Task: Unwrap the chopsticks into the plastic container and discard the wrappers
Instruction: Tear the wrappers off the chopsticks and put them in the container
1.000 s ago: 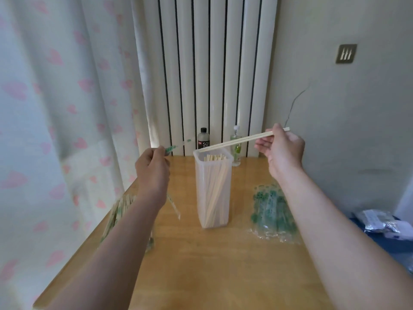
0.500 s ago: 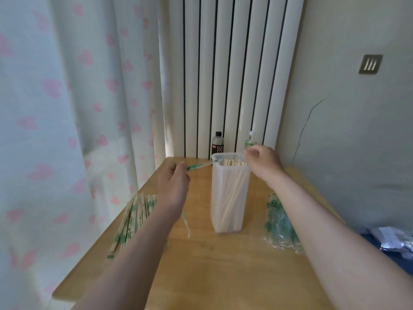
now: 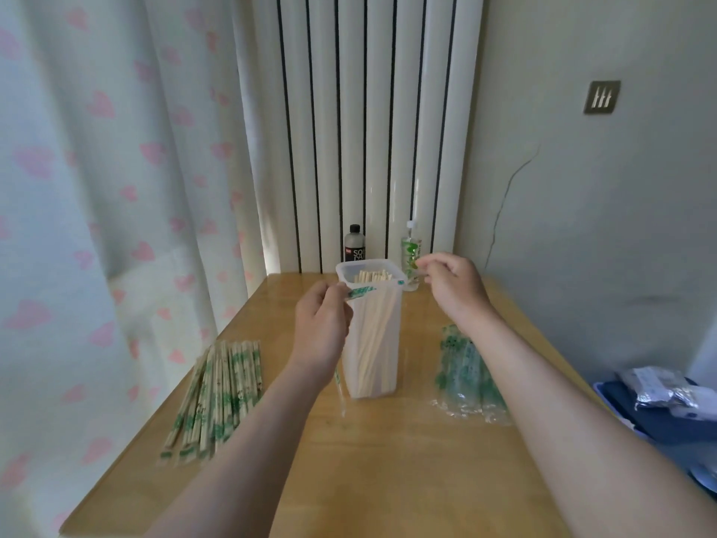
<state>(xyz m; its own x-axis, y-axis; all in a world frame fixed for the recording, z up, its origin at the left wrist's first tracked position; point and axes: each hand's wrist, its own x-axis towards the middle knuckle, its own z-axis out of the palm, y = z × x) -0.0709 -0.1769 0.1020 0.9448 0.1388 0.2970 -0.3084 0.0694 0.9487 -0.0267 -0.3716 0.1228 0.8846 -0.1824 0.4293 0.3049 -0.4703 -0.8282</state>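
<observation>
Table (image 3: 388, 479) holds container (image 3: 378, 355), wrapped chopsticks (image 3: 217, 394) (left), wrappers (image 3: 465, 378), bottles (image 3: 354, 246).

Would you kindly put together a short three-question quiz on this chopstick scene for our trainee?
1. Where does the wrapped chopsticks bundle lie? A) left of the plastic container B) inside it C) on the floor
2. True or false: the container holds no chopsticks.
3. Fill in: the left hand pinches a green-printed ____.
Key: 1 A; 2 false; 3 wrapper

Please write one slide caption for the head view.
Left hand and right hand hold an empty wrapper over the plastic container.
</observation>
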